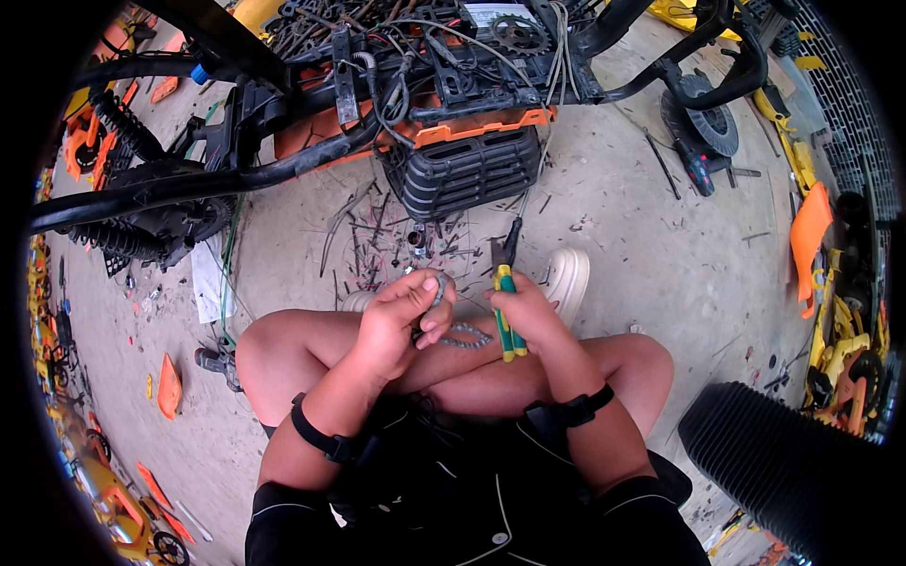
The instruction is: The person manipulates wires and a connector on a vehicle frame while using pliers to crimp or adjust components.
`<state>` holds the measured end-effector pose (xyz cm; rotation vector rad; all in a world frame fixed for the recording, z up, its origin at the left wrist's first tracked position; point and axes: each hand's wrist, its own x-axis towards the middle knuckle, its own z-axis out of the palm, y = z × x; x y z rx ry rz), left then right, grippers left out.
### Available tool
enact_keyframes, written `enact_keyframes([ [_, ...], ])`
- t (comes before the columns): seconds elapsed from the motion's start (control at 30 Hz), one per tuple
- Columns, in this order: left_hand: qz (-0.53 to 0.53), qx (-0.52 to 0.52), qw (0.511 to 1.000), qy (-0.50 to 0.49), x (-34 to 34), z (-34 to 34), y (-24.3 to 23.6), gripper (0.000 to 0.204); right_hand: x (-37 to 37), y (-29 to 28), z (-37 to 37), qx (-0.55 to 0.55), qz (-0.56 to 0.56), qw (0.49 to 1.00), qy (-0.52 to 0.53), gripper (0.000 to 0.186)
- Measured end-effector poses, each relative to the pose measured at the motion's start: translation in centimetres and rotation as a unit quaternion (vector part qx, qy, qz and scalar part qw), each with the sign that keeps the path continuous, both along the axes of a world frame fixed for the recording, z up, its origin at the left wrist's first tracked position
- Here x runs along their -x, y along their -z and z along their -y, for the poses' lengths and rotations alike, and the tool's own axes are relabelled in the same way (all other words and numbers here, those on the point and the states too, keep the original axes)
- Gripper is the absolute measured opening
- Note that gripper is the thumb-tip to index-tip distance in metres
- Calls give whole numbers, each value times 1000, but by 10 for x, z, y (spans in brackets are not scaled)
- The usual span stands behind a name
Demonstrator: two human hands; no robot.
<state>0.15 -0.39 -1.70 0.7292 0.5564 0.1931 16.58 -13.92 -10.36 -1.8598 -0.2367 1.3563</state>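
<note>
Head view: person sits cross-legged on the grey concrete floor (pixel 604 179), just across from me. Left hand (pixel 401 311) up over the shins, fingers closed, pinching a grey twisted cord loop (pixel 483 332); the loop hangs out to the right of that hand, above the legs, toward the pliers. Right hand (pixel 530 311) has fingers wrapped round green-and-yellow-handled metal pliers (pixel 502 311), jaws pointing away from the body, cord not between them; can't tell how far apart they stand. Black-handled tool (pixel 512 238) just past the pliers, by a cream shoe (pixel 569 283). Ahead of the hands: black ribbed plastic box (pixel 472 174) under an orange strip (pixel 491 129), on a black tubular frame (pixel 217 184) heaped with cables. Bits of wire scattered on the floor below it. Off right, a curved orange panel (pixel 810 245). Lower right, a large black ribbed object (pixel 774 462).
</note>
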Motion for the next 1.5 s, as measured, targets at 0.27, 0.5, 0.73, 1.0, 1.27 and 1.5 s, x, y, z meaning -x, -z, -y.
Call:
enact_keyframes([
  [0.27,-50,-58,997,-6,-3,0,-2,30,11,16,8,31,288,911,-295,52],
  [0.5,-49,-54,997,-7,-5,0,-6,29,14,13,1,21,400,896,-191,42],
  [0.73,-33,-71,997,4,-2,-10,5,29,-16,47,-47,141,460,847,-225,42],
  [1.0,-2,-90,996,-30,14,-14,8,27,-40,74,-44,160,432,873,-158,38],
  [1.27,-3,-107,993,-41,12,-13,-5,23,-61,55,-1,65,400,906,-125,38],
  [1.5,-24,-105,994,-17,14,-13,2,21,-18,65,-46,164,406,856,-274,47],
])
